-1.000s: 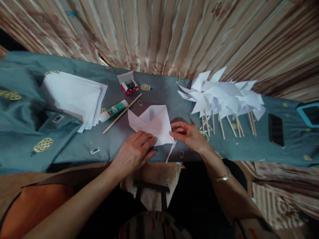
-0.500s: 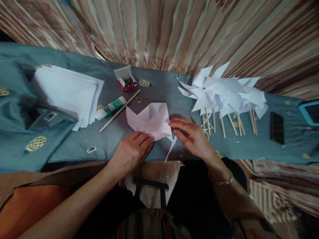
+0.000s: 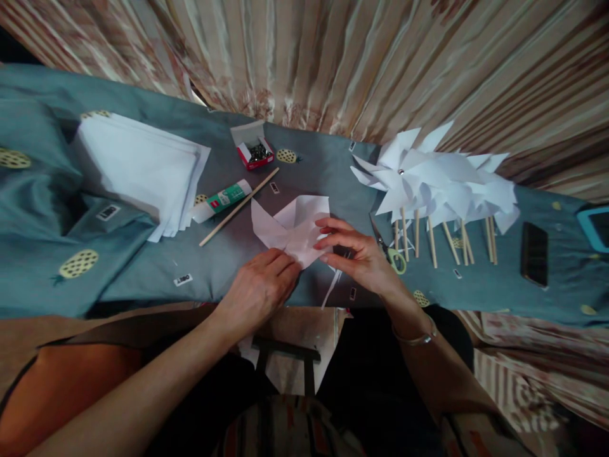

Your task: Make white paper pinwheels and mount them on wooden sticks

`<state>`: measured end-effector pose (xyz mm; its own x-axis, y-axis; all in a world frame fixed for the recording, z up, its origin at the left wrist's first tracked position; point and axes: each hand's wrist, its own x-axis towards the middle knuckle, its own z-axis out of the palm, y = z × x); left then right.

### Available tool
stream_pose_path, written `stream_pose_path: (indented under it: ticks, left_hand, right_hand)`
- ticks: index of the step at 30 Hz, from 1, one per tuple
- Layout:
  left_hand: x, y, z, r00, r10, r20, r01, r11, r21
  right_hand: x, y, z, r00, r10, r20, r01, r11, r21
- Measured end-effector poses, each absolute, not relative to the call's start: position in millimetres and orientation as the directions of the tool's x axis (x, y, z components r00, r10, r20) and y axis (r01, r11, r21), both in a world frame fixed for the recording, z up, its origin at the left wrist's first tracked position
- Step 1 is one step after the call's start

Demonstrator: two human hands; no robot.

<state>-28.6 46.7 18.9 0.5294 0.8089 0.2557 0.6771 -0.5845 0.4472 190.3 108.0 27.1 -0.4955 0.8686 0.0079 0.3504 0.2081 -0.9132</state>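
A partly folded white paper pinwheel (image 3: 297, 219) lies on the cloth in front of me, its left and upper points curled up. My left hand (image 3: 264, 279) grips its lower left edge, fingers bent and pressed together; the fingertips are partly hidden. Over the paper's right side, my right hand (image 3: 354, 254) has its fingers spread, with the tips at or just above the surface. Thin white paper strips (image 3: 332, 287) lie below that hand. Just to its right are scissors (image 3: 396, 260) with light green handles.
Finished white pinwheels (image 3: 442, 181) on wooden sticks lie at right, beside a dark phone (image 3: 534, 254). At left are stacked paper sheets (image 3: 137, 165), a green and white glue stick (image 3: 223, 200), a loose wooden stick (image 3: 238, 208) and an open red box (image 3: 255, 152) of small dark metallic pieces.
My right hand's fingers have spread from a pinch at the paper's right edge and now reach over it. My left hand keeps its hold. The whole view has shifted slightly.
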Motion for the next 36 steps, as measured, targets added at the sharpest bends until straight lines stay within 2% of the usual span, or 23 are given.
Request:
stream_pose_path:
  ticks: [6,10,19,36]
  left_hand:
    - [-29,44,18,0.508,0.815,0.279,0.667,-0.577,0.472]
    - [-30,40,17,0.483,0.819,0.311,0.668,-0.574,0.473]
    - [-35,38,18,0.549,0.788,0.279,0.648,-0.612,0.453]
    - [-32,38,19,0.542,0.812,0.218,0.662,-0.572,0.484]
  right_hand:
    - [183,109,19,-0.466,0.885,0.017,0.31,0.181,-0.933]
    - [176,106,13,-0.411,0.911,0.038,0.377,0.207,-0.903]
    - [160,105,8,-0.375,0.919,0.119,0.507,0.311,-0.804]
    - [154,105,8,-0.356,0.921,0.157,0.572,0.347,-0.743]
